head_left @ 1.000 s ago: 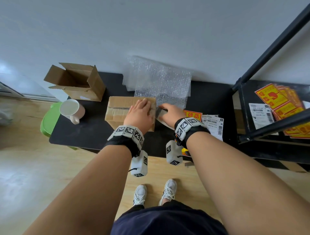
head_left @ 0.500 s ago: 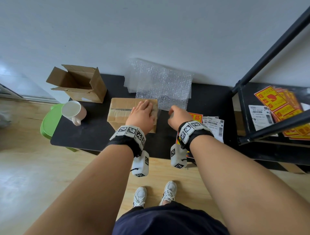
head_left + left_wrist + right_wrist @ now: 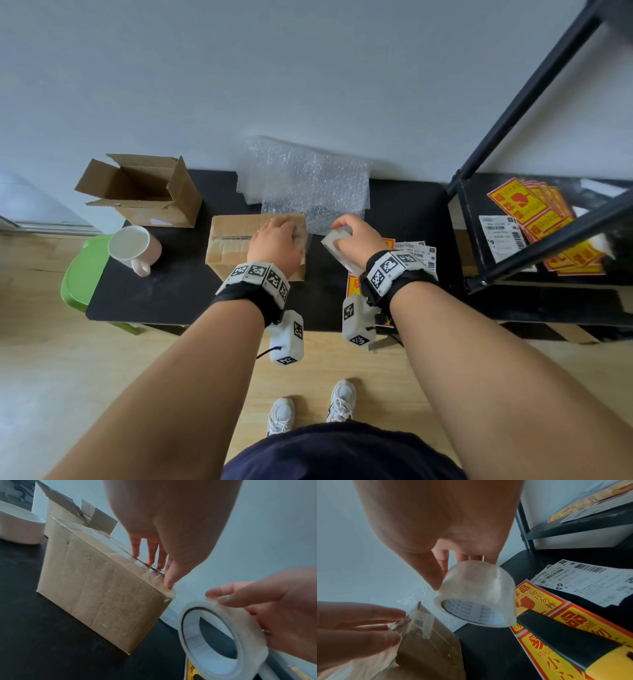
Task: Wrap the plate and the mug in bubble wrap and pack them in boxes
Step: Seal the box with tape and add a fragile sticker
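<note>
A closed cardboard box (image 3: pixel 233 246) lies on the black table (image 3: pixel 164 298), with clear tape along its top seam. My left hand (image 3: pixel 281 226) presses flat on the box's right end, its fingers (image 3: pixel 150 555) straight on the tape. Just right of the box, my right hand (image 3: pixel 342 233) grips a roll of clear tape (image 3: pixel 337 245), held a little above the table (image 3: pixel 477 592). A pink mug (image 3: pixel 133 245) stands empty at the left. A sheet of bubble wrap (image 3: pixel 308 185) lies behind the box, against the wall. No plate shows.
An open empty cardboard box (image 3: pixel 144 192) stands at the back left. Fragile stickers (image 3: pixel 539 601), shipping labels (image 3: pixel 590 581) and a black-and-yellow tool (image 3: pixel 573 649) lie to the right. A black shelf rack (image 3: pixel 513 120) rises at the right; a green stool (image 3: pixel 85 274) stands left.
My right hand has pulled away from the box's right edge, rightward, and now holds the tape roll up in plain view. The left hand has stayed pressed on the box.
</note>
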`<state>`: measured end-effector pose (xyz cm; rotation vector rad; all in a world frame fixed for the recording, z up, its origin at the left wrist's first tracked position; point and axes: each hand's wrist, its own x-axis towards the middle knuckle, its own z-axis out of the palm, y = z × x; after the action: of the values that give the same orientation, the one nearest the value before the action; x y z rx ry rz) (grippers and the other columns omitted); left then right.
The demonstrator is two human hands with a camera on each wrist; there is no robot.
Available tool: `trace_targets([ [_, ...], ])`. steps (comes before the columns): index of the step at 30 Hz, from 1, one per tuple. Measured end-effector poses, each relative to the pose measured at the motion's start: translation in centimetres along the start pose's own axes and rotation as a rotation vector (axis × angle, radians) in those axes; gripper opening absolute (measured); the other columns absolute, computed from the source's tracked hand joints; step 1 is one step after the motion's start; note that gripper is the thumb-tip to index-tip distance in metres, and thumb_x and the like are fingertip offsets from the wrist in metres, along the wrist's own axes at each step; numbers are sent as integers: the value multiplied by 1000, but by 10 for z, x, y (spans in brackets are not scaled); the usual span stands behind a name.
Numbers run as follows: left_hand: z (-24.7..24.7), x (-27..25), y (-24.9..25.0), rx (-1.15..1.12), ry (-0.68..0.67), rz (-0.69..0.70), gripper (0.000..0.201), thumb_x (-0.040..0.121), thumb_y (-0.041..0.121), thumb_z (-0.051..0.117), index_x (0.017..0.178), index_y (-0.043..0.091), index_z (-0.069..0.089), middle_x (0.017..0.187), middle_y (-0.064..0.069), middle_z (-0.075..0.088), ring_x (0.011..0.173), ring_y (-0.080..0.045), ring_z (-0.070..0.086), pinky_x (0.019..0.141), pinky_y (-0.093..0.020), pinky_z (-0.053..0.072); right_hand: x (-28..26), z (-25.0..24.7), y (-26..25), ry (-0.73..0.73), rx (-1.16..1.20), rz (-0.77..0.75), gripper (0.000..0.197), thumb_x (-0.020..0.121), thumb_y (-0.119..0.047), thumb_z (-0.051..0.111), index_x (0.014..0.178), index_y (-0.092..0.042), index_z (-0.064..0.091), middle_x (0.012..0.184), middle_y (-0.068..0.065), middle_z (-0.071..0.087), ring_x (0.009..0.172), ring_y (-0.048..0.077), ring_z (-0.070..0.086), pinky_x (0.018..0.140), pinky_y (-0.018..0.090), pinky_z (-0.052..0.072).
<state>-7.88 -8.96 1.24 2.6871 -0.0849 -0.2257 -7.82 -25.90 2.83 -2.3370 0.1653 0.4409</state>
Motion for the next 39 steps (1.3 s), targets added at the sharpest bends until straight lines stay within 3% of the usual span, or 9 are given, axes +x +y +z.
trace_targets([
  [4, -3, 1, 16, -42, 52, 48, 34, 94, 14, 48, 125, 15, 62, 135, -5, 53, 125, -25, 45, 106, -36, 35, -5, -4, -2, -1, 55, 37, 40, 88, 0, 44, 116, -26, 56, 103, -1, 51, 88, 19, 53, 75, 31, 45],
  [8, -2, 5, 35, -103, -67, 41, 33, 94, 20, 53, 126, 13, 62, 134, -8, 53, 126, -25, 46, 106, -34, 34, -11, -10, -4, 7, 63, 15, 40, 88, 3, 46, 117, -23, 54, 98, -1, 49, 75, 15, 51, 67, 31, 44],
  [14, 0, 2, 49, -250, -79, 4, 30, 96, 24, 54, 124, 17, 65, 119, -6, 67, 107, -20, 62, 87, -28, 46, -19, -20, -2, 23, 139, -3, 37, 88, 2, 51, 116, -21, 56, 93, 0, 48, 81, 20, 51, 64, 29, 42],
  [21, 0, -4, 53, -293, -40, 7, 22, 92, 22, 61, 109, 17, 73, 105, -2, 72, 94, -17, 65, 83, -26, 49, -28, -22, 7, 57, 213, 10, 47, 86, 3, 57, 124, -24, 54, 82, -12, 45, 80, 13, 50, 62, 24, 39],
  [28, -2, -3, 56, -222, -49, -42, 17, 93, 22, 58, 98, 14, 72, 91, -3, 69, 79, -17, 58, 71, -28, 44, -29, -17, 10, 103, 300, 83, 45, 87, -9, 65, 127, -24, 51, 95, 3, 58, 88, 17, 58, 74, 27, 42],
  [32, -1, -2, 61, -166, -104, -44, 20, 97, 23, 52, 100, 10, 67, 86, -2, 61, 82, -20, 57, 73, -30, 44, -33, -14, 9, 159, 207, 13, 41, 88, -9, 63, 124, -24, 51, 86, -5, 52, 81, 15, 56, 69, 27, 43],
  [37, 2, -1, 62, -257, -103, -50, 12, 95, 18, 52, 95, 13, 63, 84, -1, 61, 79, -18, 56, 70, -28, 41, -35, -12, 10, 200, 169, -7, 38, 87, -8, 62, 120, -24, 51, 97, 1, 58, 91, 19, 59, 76, 32, 49],
  [39, 2, 0, 61, -322, -89, -48, 8, 91, 14, 54, 91, 16, 62, 85, -3, 66, 80, -20, 61, 72, -31, 47, -35, -15, 10, 190, 216, 16, 38, 88, -11, 64, 123, -22, 50, 99, 0, 57, 93, 20, 60, 79, 36, 52],
])
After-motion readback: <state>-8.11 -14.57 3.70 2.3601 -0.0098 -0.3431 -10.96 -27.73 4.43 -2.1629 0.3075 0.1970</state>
